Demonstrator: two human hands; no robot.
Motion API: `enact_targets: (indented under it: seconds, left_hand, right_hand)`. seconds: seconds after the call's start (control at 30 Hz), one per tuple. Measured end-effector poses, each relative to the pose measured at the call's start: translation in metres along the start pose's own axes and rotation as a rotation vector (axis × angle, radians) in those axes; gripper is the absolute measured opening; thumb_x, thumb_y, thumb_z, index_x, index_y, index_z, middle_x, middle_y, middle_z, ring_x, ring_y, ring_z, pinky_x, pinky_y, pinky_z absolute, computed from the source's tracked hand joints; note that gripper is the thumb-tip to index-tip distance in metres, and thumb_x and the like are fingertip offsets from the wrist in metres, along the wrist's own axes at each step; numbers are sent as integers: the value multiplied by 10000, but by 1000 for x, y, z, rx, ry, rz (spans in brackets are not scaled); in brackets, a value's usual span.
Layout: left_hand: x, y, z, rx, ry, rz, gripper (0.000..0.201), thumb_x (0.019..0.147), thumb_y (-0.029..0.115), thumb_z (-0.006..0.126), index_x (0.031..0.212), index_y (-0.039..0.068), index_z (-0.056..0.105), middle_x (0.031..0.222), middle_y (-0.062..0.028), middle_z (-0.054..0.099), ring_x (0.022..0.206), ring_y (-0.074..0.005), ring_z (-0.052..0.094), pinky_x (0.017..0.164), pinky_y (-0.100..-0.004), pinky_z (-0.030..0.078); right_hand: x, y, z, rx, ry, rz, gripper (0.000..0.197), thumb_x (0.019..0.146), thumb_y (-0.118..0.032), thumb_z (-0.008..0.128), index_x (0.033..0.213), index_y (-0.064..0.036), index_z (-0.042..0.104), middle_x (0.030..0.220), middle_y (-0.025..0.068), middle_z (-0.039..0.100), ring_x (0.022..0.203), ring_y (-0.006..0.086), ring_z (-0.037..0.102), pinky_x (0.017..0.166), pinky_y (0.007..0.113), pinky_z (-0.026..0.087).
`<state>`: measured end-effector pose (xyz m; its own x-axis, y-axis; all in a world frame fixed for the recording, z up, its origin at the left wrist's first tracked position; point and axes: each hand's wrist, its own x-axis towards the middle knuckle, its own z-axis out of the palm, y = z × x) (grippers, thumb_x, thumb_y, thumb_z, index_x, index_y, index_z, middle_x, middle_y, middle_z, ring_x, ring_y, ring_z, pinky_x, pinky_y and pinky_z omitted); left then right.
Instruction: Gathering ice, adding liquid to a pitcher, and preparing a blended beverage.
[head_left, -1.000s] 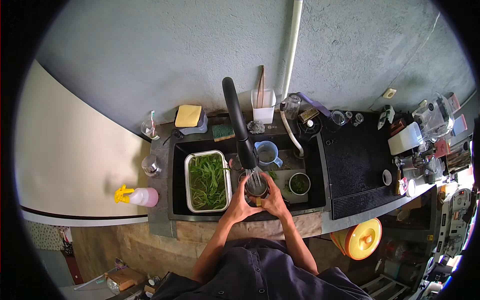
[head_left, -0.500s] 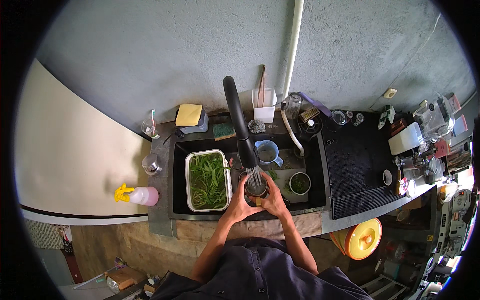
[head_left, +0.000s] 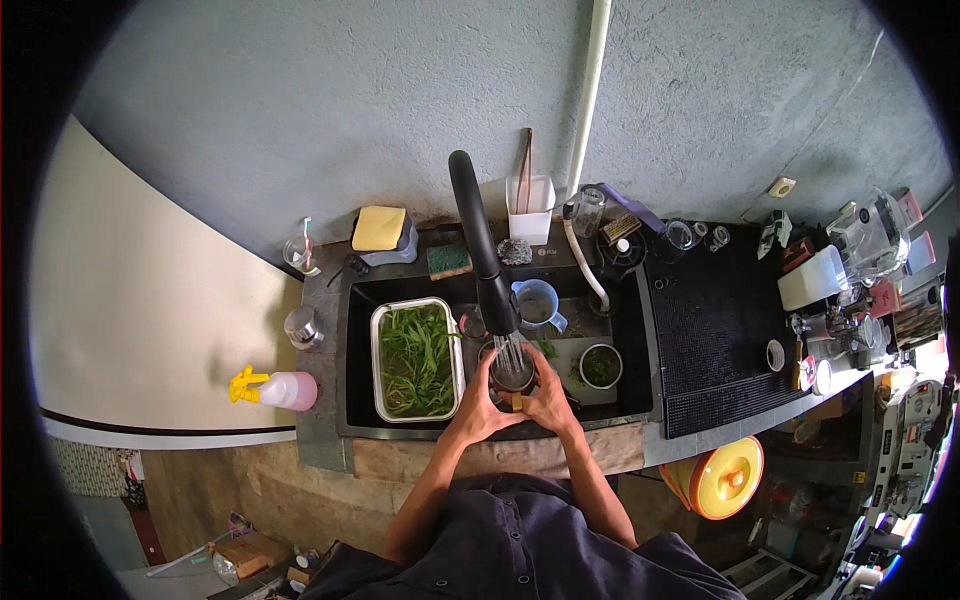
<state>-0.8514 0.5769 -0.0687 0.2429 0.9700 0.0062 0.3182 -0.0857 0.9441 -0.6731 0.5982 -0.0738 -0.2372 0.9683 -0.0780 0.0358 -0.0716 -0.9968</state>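
My left hand [head_left: 479,409] and my right hand [head_left: 550,402] are wrapped around opposite sides of a round cup [head_left: 513,376]. Water streams into it from the spray head of a black faucet [head_left: 494,303] just above. A small yellowish piece [head_left: 517,402] shows between my hands at the cup's near side; its kind is unclear. Left of my hands, a white-rimmed tray [head_left: 376,368] holds long green leafy vegetables [head_left: 416,358] inside the black sink [head_left: 352,410]. Behind the cup stands a blue measuring jug [head_left: 537,302]. To the right, chopped greens lie in a white-rimmed bowl [head_left: 601,367].
On the left counter are a pink spray bottle [head_left: 288,391] and a metal pot [head_left: 302,327]. A green sponge [head_left: 448,262] and a white utensil holder [head_left: 530,222] line the back edge. A black ribbed mat [head_left: 720,340] covers the right counter, with several jars behind.
Almost nothing differs. Both hands stay around the cup under the running water; the whole view has shifted very slightly.
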Motion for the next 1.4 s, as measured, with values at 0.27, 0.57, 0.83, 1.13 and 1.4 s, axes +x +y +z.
enact_targets:
  seconds: [0.27, 0.57, 0.83, 1.13, 1.4]
  left_hand:
    - [-1, 0, 0, 46, 9, 8, 1288, 663, 239, 1021, 1654, 73, 215, 1601, -270, 432, 1458, -414, 499, 1192, -497, 447]
    - [-2, -1, 0, 11, -3, -22, 1280, 665, 236, 1019, 1655, 75, 223, 1617, -253, 417, 1477, -403, 480, 1210, -493, 430]
    - [-1, -2, 2, 121, 45, 80, 1276, 654, 215, 1021, 1644, 63, 231, 1541, -246, 505, 1366, -354, 592, 1092, -465, 538]
    - [10, 16, -8, 145, 82, 111, 1287, 650, 222, 1027, 1644, 59, 226, 1562, -248, 489, 1397, -361, 569, 1139, -476, 507]
    - [21, 28, -21, 102, 50, -21, 1288, 674, 272, 1022, 1632, 12, 200, 1546, -294, 488, 1403, -424, 550, 1171, -494, 453]
  right_hand:
    - [-1, 0, 0, 11, -2, -7, 1008, 745, -102, 965, 1584, 7, 416, 1412, 147, 625, 1238, 210, 649, 1065, 361, 526]
    - [-2, -1, 2, 55, 7, 3, 949, 733, -68, 948, 1548, -20, 464, 1375, 139, 652, 1254, 201, 635, 1089, 350, 511]
    - [-2, 0, 0, 24, 16, 2, 941, 734, -62, 944, 1543, -11, 467, 1387, 140, 647, 1262, 197, 631, 1096, 348, 507]
    - [11, -20, -3, -31, 5, -61, 989, 750, -88, 959, 1577, 12, 427, 1410, 148, 632, 1245, 196, 647, 1068, 351, 531]
    - [25, -50, -5, -48, 15, -86, 1030, 739, -93, 969, 1591, 22, 401, 1438, 166, 619, 1262, 211, 644, 1085, 368, 536]
